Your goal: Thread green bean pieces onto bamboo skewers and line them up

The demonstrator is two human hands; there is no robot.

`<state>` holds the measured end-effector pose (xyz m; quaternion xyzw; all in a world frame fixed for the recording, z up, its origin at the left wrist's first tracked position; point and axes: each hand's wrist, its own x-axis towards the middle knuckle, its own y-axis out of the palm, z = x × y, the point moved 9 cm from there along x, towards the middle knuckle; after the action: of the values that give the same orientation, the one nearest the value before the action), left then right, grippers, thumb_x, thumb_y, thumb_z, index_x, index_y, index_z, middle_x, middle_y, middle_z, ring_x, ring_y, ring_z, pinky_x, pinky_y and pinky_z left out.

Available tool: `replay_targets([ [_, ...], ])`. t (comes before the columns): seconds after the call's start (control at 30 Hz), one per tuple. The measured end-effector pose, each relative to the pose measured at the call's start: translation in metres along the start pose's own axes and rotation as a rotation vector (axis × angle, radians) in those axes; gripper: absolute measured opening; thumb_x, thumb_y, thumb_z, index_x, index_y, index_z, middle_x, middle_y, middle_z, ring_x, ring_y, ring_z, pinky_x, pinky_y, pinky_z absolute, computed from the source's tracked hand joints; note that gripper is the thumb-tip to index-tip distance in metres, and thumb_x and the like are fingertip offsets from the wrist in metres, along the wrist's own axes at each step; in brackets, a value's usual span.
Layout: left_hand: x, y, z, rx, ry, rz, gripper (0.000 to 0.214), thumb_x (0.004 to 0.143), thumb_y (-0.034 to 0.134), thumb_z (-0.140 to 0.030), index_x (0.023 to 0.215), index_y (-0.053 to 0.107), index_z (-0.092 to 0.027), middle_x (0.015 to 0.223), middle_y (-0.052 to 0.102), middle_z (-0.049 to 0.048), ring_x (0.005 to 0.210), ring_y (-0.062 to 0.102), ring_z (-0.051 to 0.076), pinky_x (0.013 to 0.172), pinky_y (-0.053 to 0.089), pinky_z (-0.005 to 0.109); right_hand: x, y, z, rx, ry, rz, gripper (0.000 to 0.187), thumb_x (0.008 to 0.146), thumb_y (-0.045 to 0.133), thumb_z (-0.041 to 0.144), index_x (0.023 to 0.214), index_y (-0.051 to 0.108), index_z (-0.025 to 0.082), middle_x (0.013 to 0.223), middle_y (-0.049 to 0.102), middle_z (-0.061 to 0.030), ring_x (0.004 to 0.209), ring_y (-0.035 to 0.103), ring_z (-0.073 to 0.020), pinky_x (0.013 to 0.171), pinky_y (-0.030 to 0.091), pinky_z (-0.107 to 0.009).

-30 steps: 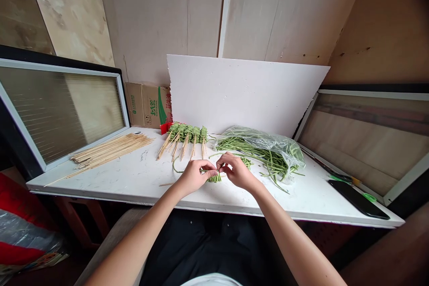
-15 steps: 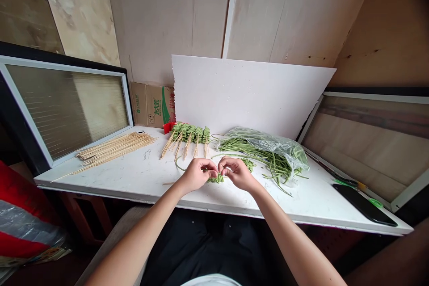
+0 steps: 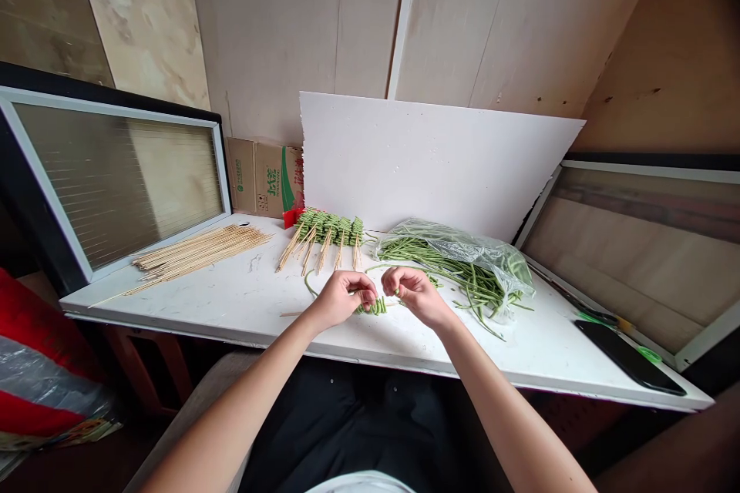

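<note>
My left hand (image 3: 340,297) is closed in a pinch on a bamboo skewer (image 3: 292,314) with a coil of green long bean (image 3: 373,307) threaded on it. My right hand (image 3: 414,294) is closed on the free part of the same long bean, just right of the coil. Both hands hover low over the white table (image 3: 231,300) near its front edge. A trailing bean strand (image 3: 310,285) curves away behind my left hand.
Finished bean skewers (image 3: 327,233) lie fanned at the back. A clear bag of long beans (image 3: 462,258) sits to the right. Bare skewers (image 3: 196,253) are piled at the left. A phone (image 3: 630,357) lies at the right edge. A cardboard box (image 3: 266,179) and white board (image 3: 433,162) stand behind.
My hands stay together on the skewer and bean; the right hand has drawn slightly apart to the right. The camera has shifted a little.
</note>
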<state>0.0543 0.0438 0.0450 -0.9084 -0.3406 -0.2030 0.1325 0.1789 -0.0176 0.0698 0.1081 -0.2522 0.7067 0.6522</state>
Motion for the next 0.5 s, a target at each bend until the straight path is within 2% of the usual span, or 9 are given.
replay_targets([
  [0.1, 0.003, -0.012, 0.008, -0.016, -0.009, -0.075, 0.026, 0.085, 0.079, -0.038, 0.091, 0.078, -0.012, 0.079, 0.075, 0.0087, 0.061, 0.064, 0.014, 0.062, 0.055, 0.028, 0.001, -0.018, 0.006, -0.199, -0.011, -0.07, 0.043, 0.085, 0.077, 0.064, 0.082, 0.072, 0.022, 0.084, 0.069, -0.0063, 0.078, 0.062, -0.0209, 0.071, 0.05, -0.033],
  [0.23, 0.005, -0.019, 0.019, 0.036, -0.047, -0.089, 0.033, 0.089, 0.076, -0.043, 0.101, 0.079, -0.012, 0.085, 0.076, 0.0101, 0.063, 0.065, 0.014, 0.064, 0.055, 0.028, -0.001, -0.049, -0.003, -0.648, 0.008, -0.147, 0.038, 0.093, 0.07, 0.059, 0.091, 0.081, 0.022, 0.092, 0.074, -0.011, 0.09, 0.066, -0.0258, 0.075, 0.05, -0.035],
  [0.33, 0.005, -0.017, 0.027, 0.073, -0.079, -0.054, 0.036, 0.092, 0.072, -0.044, 0.105, 0.078, -0.011, 0.088, 0.077, 0.0115, 0.065, 0.066, 0.015, 0.062, 0.054, 0.028, -0.006, -0.074, -0.037, -0.882, 0.107, -0.15, 0.033, 0.092, 0.072, 0.053, 0.09, 0.083, 0.021, 0.086, 0.076, -0.0102, 0.081, 0.065, -0.0249, 0.072, 0.049, -0.035],
  [0.43, 0.003, -0.012, 0.033, 0.101, -0.104, -0.021, 0.036, 0.093, 0.07, -0.044, 0.106, 0.078, -0.011, 0.09, 0.077, 0.0119, 0.067, 0.068, 0.016, 0.062, 0.054, 0.028, -0.016, -0.097, -0.077, -0.929, 0.253, -0.135, 0.03, 0.09, 0.072, 0.048, 0.084, 0.082, 0.02, 0.082, 0.077, -0.0086, 0.07, 0.066, -0.0219, 0.063, 0.047, -0.031],
  [0.5, 0.002, -0.01, 0.036, 0.114, -0.12, -0.007, 0.035, 0.092, 0.071, -0.043, 0.106, 0.078, -0.011, 0.089, 0.077, 0.0117, 0.068, 0.067, 0.016, 0.062, 0.054, 0.028, -0.022, -0.109, -0.095, -0.967, 0.325, -0.144, 0.028, 0.088, 0.073, 0.046, 0.079, 0.079, 0.02, 0.075, 0.076, -0.0067, 0.064, 0.064, -0.0198, 0.058, 0.043, -0.028],
])
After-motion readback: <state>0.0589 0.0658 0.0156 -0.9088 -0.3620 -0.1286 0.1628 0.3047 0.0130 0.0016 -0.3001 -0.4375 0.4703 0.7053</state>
